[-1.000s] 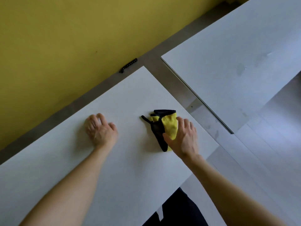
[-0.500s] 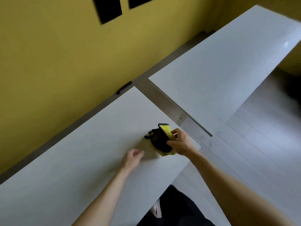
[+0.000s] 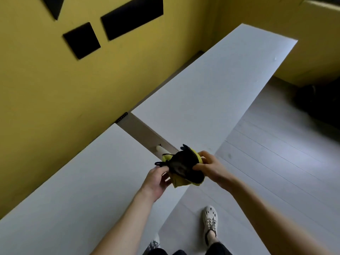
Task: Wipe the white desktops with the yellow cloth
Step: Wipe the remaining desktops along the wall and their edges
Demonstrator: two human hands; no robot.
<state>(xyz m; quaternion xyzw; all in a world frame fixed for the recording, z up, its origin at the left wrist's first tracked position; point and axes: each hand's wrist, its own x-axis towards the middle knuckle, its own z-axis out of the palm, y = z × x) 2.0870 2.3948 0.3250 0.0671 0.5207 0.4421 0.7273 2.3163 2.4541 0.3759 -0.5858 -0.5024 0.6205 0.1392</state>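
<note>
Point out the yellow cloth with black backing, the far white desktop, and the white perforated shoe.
yellow cloth with black backing (image 3: 184, 166): head view, on its black side.
far white desktop (image 3: 211, 85): head view, on the bare middle of its top.
white perforated shoe (image 3: 210, 220): head view, on its upper, by the laces.

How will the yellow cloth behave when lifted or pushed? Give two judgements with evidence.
Probably floppy: the cloth bunches and droops between the left hand and right hand. Likely light: a fingertip pinch holds it up.

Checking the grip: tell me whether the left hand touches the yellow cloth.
Touching. Head view shows the left hand pinching the black edge of the yellow cloth; the right hand grips the other side.
</note>
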